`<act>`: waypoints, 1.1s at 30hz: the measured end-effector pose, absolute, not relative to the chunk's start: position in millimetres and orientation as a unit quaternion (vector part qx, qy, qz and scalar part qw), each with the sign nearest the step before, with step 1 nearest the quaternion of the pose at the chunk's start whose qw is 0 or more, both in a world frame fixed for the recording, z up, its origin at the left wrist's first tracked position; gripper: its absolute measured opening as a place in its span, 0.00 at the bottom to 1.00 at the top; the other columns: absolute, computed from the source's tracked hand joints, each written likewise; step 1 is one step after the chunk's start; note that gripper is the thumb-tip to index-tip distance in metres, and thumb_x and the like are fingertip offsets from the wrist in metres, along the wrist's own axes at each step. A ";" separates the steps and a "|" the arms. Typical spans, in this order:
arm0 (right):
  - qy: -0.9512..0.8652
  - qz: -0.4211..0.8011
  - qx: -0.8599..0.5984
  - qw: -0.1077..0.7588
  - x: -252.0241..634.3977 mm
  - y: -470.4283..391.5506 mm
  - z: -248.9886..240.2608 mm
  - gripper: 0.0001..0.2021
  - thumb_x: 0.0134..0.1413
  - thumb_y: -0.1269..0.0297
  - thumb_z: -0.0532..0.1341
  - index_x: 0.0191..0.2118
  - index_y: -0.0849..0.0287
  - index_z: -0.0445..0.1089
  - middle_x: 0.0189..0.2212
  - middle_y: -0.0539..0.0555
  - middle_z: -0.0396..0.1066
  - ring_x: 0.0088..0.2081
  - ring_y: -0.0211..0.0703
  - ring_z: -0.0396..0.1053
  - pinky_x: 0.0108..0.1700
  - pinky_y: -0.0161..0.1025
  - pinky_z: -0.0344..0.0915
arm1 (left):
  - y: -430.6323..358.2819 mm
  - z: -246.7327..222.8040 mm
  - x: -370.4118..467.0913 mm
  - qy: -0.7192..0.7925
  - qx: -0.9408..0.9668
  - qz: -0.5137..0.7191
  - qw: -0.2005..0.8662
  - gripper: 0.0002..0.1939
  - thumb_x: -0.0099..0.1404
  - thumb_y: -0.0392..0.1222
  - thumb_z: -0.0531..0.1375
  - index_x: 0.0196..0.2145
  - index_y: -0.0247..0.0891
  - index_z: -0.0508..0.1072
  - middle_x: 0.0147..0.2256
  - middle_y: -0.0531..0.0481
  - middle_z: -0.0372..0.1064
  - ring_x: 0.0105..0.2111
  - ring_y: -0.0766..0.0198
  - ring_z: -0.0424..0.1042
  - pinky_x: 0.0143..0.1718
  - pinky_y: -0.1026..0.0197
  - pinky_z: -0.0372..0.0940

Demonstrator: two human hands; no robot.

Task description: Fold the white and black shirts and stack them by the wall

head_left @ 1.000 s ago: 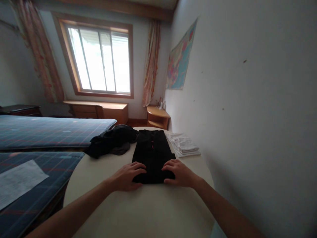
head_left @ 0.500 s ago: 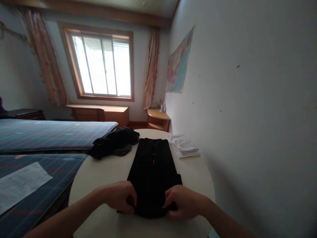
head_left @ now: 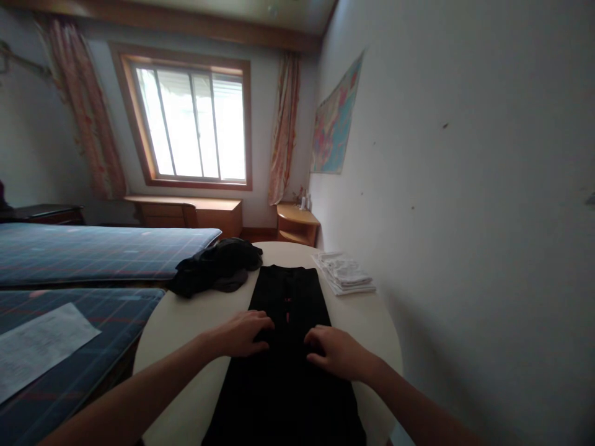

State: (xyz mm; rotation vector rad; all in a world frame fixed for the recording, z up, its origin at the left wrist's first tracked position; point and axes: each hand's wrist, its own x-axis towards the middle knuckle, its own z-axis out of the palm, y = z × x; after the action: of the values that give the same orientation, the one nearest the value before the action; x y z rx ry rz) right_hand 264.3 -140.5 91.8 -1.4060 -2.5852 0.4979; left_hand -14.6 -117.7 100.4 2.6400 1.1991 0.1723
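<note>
A black garment (head_left: 287,384), folded into a long strip, lies down the middle of the round table, with small pink marks near its centre line. Its near end runs out of the bottom of the view, and I cannot tell its exact kind. My left hand (head_left: 246,333) rests on its left side, thumb and bent fingers apart. On the right side lies my right hand (head_left: 332,350), its fingers loosely curled and parted from the thumb. Neither hand visibly grips the cloth.
The cream round table (head_left: 181,337) carries a heap of dark clothes (head_left: 216,266) at the back left and a stack of folded white cloth (head_left: 346,274) at the back right. Beds (head_left: 106,251) with a paper sheet (head_left: 44,347) stand left; a wall (head_left: 465,248) is close on the right.
Both hands have let go of the garment's near end and moved farther up it. The near part now extends toward me past the frame's bottom; the far edge sits slightly nearer.
</note>
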 end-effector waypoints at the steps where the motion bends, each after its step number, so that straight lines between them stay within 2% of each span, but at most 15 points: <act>1: -0.858 0.155 -0.483 0.076 265.1 -136.5 89.1 0.14 0.51 0.62 0.64 0.45 0.57 0.74 0.39 0.54 0.74 0.39 0.43 0.70 0.41 0.36 0.62 | -113.2 97.5 -15.2 0.419 0.901 0.044 0.108 0.19 0.59 0.46 0.62 0.48 0.42 0.74 0.45 0.45 0.73 0.45 0.51 0.72 0.47 0.53 0.65; 7: -0.846 0.174 -0.502 0.038 267.5 -119.8 83.7 0.14 0.50 0.59 0.66 0.42 0.59 0.75 0.39 0.56 0.73 0.39 0.44 0.70 0.40 0.36 0.63 | -98.7 85.3 -15.4 0.442 0.890 -0.019 0.108 0.17 0.56 0.50 0.64 0.42 0.42 0.73 0.38 0.48 0.74 0.39 0.52 0.73 0.40 0.55 0.66; 11: -0.846 0.182 -0.500 0.014 265.7 -116.0 86.8 0.12 0.49 0.59 0.66 0.38 0.60 0.75 0.40 0.57 0.73 0.39 0.44 0.69 0.40 0.36 0.62 | -96.0 85.1 -14.0 0.439 0.890 -0.027 0.119 0.16 0.55 0.49 0.64 0.41 0.41 0.73 0.40 0.47 0.74 0.39 0.52 0.73 0.39 0.56 0.66; 17: -0.826 0.217 -0.521 -0.009 267.0 -118.1 87.1 0.18 0.47 0.57 0.68 0.44 0.59 0.72 0.39 0.55 0.74 0.38 0.46 0.70 0.37 0.36 0.62 | -98.9 87.7 -19.2 0.407 0.896 -0.024 0.175 0.18 0.56 0.42 0.62 0.46 0.44 0.72 0.42 0.49 0.75 0.41 0.53 0.74 0.41 0.56 0.66; 22: -0.840 0.226 -0.491 -0.041 273.6 -121.9 99.1 0.14 0.52 0.57 0.63 0.42 0.59 0.73 0.38 0.57 0.75 0.37 0.47 0.71 0.36 0.37 0.61 | -99.1 92.5 -28.4 0.385 0.895 0.004 0.225 0.18 0.58 0.38 0.60 0.48 0.46 0.72 0.44 0.51 0.75 0.43 0.55 0.74 0.45 0.58 0.65; 27: -0.867 0.281 -0.411 0.008 285.6 -100.2 124.1 0.11 0.58 0.60 0.58 0.45 0.56 0.70 0.36 0.51 0.74 0.34 0.40 0.69 0.35 0.34 0.60 | -77.9 116.2 -36.3 0.372 0.891 0.041 0.257 0.17 0.62 0.39 0.59 0.49 0.44 0.72 0.44 0.51 0.75 0.42 0.58 0.73 0.43 0.61 0.64; 33: -0.880 0.208 -0.412 0.116 293.9 -35.7 158.7 0.13 0.61 0.58 0.56 0.48 0.56 0.70 0.41 0.53 0.74 0.41 0.44 0.70 0.46 0.39 0.63 | -17.9 164.0 -37.6 0.360 0.899 0.148 0.202 0.16 0.65 0.44 0.58 0.49 0.40 0.73 0.42 0.49 0.75 0.40 0.59 0.73 0.44 0.61 0.65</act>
State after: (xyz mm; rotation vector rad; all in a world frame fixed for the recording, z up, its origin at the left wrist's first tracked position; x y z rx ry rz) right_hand 293.9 -35.7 158.7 -1.2055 -2.5769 0.6088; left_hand -37.6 -17.9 164.0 2.5098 1.0064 0.4138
